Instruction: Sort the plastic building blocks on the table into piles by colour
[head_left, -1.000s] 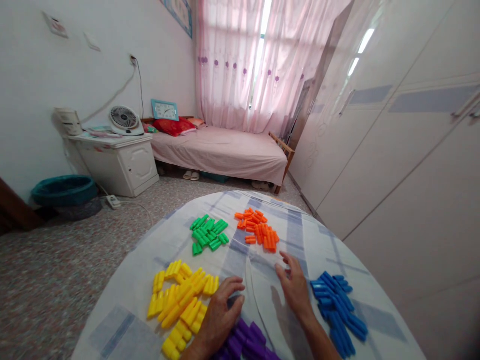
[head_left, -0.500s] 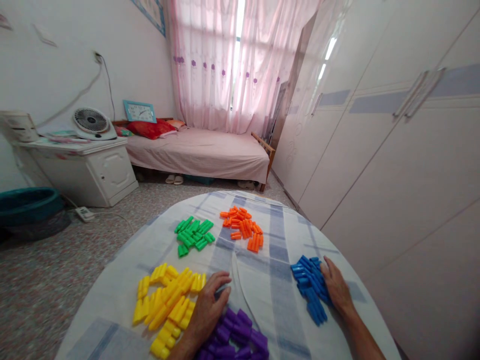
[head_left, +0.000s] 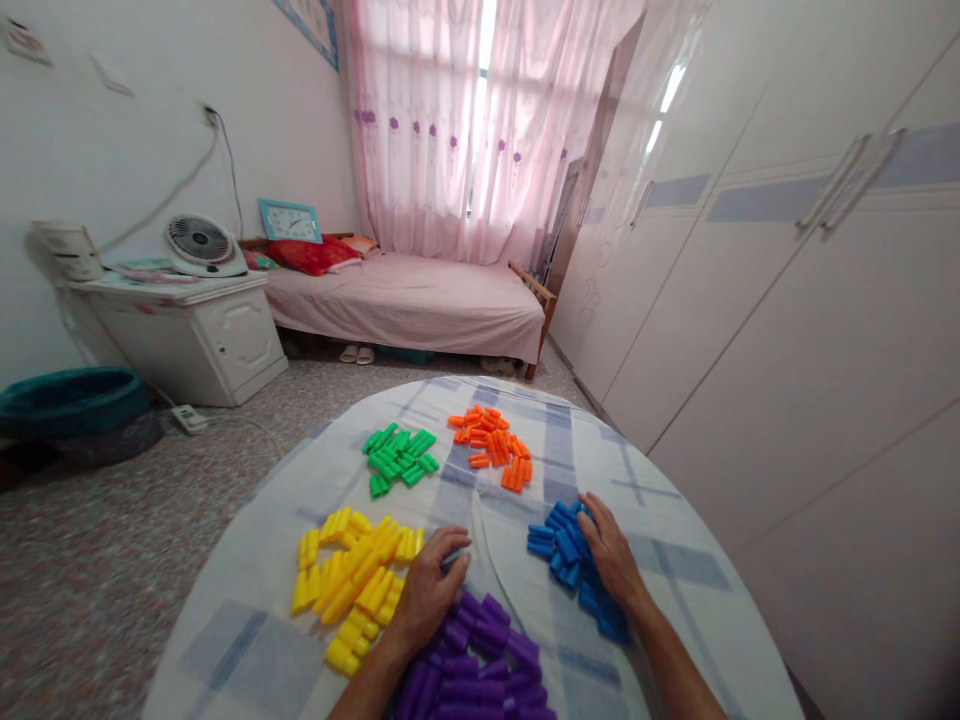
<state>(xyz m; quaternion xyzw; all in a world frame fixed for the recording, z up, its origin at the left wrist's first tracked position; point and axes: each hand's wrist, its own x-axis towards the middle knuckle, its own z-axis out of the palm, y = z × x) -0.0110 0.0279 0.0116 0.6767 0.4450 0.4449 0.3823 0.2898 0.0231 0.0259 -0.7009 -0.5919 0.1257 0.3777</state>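
Note:
My right hand (head_left: pixel 611 553) rests along the right side of a pile of blue plastic pieces (head_left: pixel 564 545), fingers stretched out and touching it. Between the yellow pile (head_left: pixel 356 570) and the purple pile (head_left: pixel 480 665) lies my left hand (head_left: pixel 433 590), fingers loosely curved and apart, with nothing in them. The pieces look like short joined tubes. Farther back on the table are a green pile (head_left: pixel 397 458) and an orange pile (head_left: pixel 495 440). My right hand hides part of the blue pile, and the left forearm covers an edge of the purple one.
A checked cloth covers the rounded table (head_left: pixel 247 560). Past it stands a bed (head_left: pixel 405 300) with a pink sheet. White wardrobes (head_left: pixel 810 330) line the right side. At left are a white cabinet (head_left: pixel 240 350) with a fan (head_left: pixel 201 243) and a teal-rimmed bin (head_left: pixel 75 400).
My right hand has moved left, pushing the blue pieces toward the table's middle and closer together. My left hand stays by the yellow and purple piles. The view has shifted slightly.

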